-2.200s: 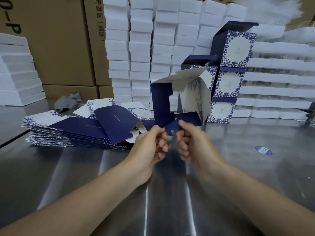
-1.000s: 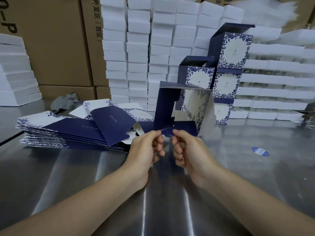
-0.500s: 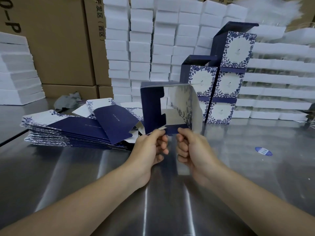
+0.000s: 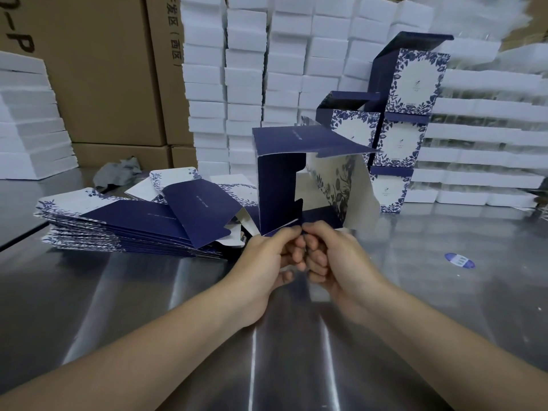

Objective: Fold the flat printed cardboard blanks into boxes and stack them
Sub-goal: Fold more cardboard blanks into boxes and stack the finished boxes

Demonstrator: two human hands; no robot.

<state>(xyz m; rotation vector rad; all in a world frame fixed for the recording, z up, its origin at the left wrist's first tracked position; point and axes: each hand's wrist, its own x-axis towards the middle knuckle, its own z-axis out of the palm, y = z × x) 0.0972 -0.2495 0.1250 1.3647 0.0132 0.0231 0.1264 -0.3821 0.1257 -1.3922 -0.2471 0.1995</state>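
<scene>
A half-formed navy and white floral box (image 4: 281,185) stands open in front of me above the steel table, its navy lid flap spread out on top. My left hand (image 4: 267,259) pinches its lower near flap, and my right hand (image 4: 332,256) pinches the same lower edge right beside it, knuckles almost touching. A fanned pile of flat printed blanks (image 4: 133,223) lies to the left. Folded boxes (image 4: 406,114) stand stacked in steps behind and to the right, the upper ones with lids raised.
The steel table (image 4: 118,307) is shiny, with a small blue oval sticker (image 4: 459,260) at the right. White foam trays (image 4: 246,78) are stacked high along the back, brown cartons (image 4: 98,69) at back left, and a crumpled grey rag (image 4: 118,170) behind the blanks.
The box has turned in my hands, so its navy side now faces me and the lid flap has swung over the top. My hands have drawn closer together at its lower edge.
</scene>
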